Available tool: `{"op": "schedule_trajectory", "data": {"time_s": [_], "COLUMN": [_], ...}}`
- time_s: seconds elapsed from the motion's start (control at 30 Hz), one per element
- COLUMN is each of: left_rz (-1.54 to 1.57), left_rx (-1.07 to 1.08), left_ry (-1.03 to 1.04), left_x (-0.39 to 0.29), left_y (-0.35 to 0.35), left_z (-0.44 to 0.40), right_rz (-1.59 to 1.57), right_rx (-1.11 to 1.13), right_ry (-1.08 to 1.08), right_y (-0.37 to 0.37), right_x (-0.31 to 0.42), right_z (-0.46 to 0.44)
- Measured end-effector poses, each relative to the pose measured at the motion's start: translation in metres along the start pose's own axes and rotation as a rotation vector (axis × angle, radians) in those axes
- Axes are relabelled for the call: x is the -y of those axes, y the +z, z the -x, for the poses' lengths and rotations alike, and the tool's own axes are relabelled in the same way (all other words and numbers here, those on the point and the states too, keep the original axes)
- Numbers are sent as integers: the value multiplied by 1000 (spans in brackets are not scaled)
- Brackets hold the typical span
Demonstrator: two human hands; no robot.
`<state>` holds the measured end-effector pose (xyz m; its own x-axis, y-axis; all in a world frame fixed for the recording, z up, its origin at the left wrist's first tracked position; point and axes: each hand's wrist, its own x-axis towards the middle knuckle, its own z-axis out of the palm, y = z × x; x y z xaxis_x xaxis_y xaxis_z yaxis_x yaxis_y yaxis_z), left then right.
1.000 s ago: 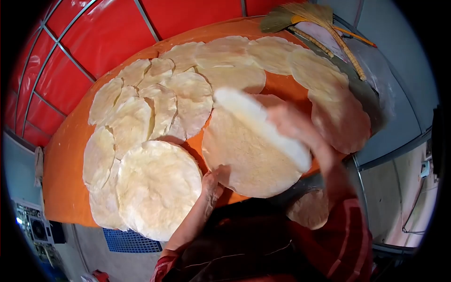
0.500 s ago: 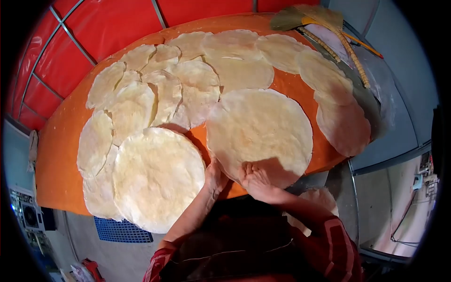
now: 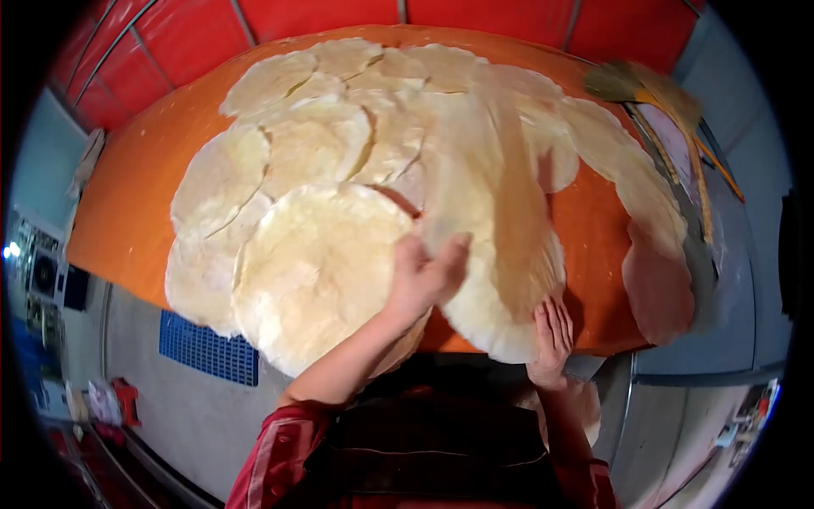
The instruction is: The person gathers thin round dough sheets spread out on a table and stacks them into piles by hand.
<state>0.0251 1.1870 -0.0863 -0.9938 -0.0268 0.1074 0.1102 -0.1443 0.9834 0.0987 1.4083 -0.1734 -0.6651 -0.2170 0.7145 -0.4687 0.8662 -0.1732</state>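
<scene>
A large, thin round flatbread [image 3: 483,212] is folded and partly lifted, its upper part smeared by motion. My left hand [image 3: 424,276] is at its lower left edge, thumb apart from the fingers; blur hides whether it grips the sheet. At the lower right edge, my right hand [image 3: 551,338] touches the bread with its fingers stretched out. Left of my left hand lies another big round flatbread [image 3: 322,271], paler and thicker at its rim. Several overlapping flatbreads [image 3: 220,174] spread behind it over the orange cloth [image 3: 136,212].
A row of flatbreads [image 3: 657,280] runs down the table's right side. Straw brushes with long handles [image 3: 704,191] lie at the back right. A blue plastic grate [image 3: 208,348] is on the floor at the left. Red sheeting [image 3: 322,17] on metal bars stands behind the table.
The front right flatbread has gone from lying flat to being folded and lifted. My right hand has moved right along its edge, my left hand upward. The view has swung left.
</scene>
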Motion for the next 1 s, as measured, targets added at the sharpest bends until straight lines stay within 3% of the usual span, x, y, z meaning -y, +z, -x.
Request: {"op": "schedule_trajectory", "data": {"time_s": [0.03,0.1,0.17,0.27,0.3,0.37,0.43,0.47,0.57,0.6,0.7,0.73,0.77,0.8,0.87,0.9,0.97,1.0], "left_rz": [-10,316,356,191,16,-26,-459,-532,45,307,-80,-87,114,152,214,202,-366,-269], "left_rx": [-46,-403,-568,-703,-768,-807,-886,-935,-1013,-869,-885,-959,-981,-984,-909,-838,-743,-645], "left_ry": [-74,24,145,65,-74,-312,-346,-405,-342,-226,-102,-356,-306,-404,-355,-281,-248,-69], "left_x": [-16,-32,-45,-10,20,81,123,138,128,124,172,147,145,133,129,139,148,170], "left_y": [-31,-77,-124,-188,-208,-234,-248,-262,-260,-258,-272,-258,-252,-244,-243,-249,-259,-280], "left_z": [13,40,77,133,154,188,205,210,199,189,178,164,157,153,152,158,167,176], "right_rz": [-31,-122,-192,-292,-322,-313,-382,-367,-421,-507,-607,-650,-679,-525,-139,226,1021,1021], "right_rx": [-8,3,104,282,340,488,489,557,732,775,840,750,650,532,229,278,484,454], "right_ry": [-75,-206,-319,-432,-454,-466,-440,-469,-481,-448,-470,-388,-305,-216,-21,56,127,222], "right_y": [5,15,30,63,79,106,107,106,100,93,86,82,75,62,57,49,22,8], "right_x": [14,52,93,129,134,134,132,129,125,125,115,109,98,79,20,-21,-91,-126], "right_z": [-20,-50,-63,-48,-35,-7,-6,-8,-21,-28,-35,-37,-40,-46,-31,-20,1,16]}}
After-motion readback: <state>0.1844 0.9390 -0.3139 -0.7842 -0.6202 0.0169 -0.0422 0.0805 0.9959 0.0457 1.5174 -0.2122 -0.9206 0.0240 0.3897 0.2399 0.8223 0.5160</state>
